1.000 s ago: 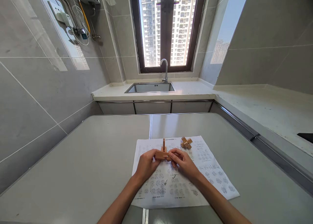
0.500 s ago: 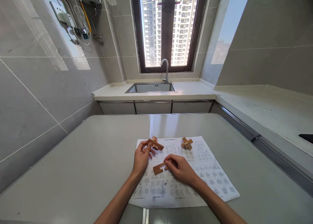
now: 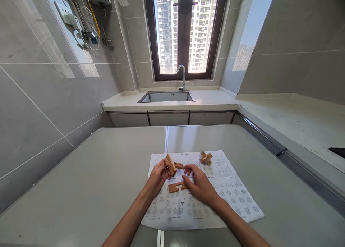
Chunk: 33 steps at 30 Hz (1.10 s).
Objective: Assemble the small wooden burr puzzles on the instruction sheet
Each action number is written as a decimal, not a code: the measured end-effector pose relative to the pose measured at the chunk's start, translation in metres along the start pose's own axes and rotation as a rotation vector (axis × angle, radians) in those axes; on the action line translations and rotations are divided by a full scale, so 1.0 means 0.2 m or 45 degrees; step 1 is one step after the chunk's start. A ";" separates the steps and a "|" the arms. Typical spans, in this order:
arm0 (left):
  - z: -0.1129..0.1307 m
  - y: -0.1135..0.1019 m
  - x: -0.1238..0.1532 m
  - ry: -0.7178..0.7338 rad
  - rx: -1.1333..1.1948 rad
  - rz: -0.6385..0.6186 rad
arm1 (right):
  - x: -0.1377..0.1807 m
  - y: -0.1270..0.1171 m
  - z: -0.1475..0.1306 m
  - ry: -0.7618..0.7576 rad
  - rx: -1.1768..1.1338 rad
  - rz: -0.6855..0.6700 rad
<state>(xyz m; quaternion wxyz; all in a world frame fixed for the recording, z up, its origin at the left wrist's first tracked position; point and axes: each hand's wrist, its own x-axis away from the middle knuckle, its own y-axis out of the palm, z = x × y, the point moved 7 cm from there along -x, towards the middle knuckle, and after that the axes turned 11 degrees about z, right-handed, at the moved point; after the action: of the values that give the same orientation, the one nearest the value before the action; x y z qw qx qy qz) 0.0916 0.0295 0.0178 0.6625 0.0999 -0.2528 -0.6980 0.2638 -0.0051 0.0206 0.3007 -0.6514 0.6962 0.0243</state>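
Observation:
My left hand [image 3: 158, 175] is closed around wooden puzzle pieces [image 3: 171, 165], held tilted above the paper. A shorter wooden piece [image 3: 179, 165] sticks out to their right; I cannot tell whether it is joined to them. My right hand [image 3: 201, 184] has thumb and forefinger apart, the fingertips close to that piece's right end. Below, a flat notched wooden puzzle piece [image 3: 174, 187] lies on the printed sheet [image 3: 196, 211], its right end partly behind my right thumb. An assembled wooden burr puzzle [image 3: 206, 158] sits near the sheet's top edge.
The sheet lies on a light grey table [image 3: 107, 189] with a seam down its middle. Beyond are a white counter [image 3: 215, 96], a steel sink [image 3: 165, 96], a faucet [image 3: 183, 76] and a window. A tiled wall stands at left, with a counter [image 3: 304, 117] along the right.
My left hand has turned its wooden pieces to a steeper angle. My right hand has let go of the notched piece, now flat on the sheet, and moved up toward the left hand's pieces.

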 end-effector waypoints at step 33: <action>-0.07 0.06 0.07 -0.258 -0.050 -0.271 | -0.02 0.03 0.06 0.524 -0.753 -0.122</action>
<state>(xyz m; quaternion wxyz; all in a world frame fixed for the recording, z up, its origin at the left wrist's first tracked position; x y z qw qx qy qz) 0.1068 0.0139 0.0149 0.5577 0.0422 -0.2927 -0.7756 0.2633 0.0050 0.0103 -0.0462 -0.7335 0.6736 0.0788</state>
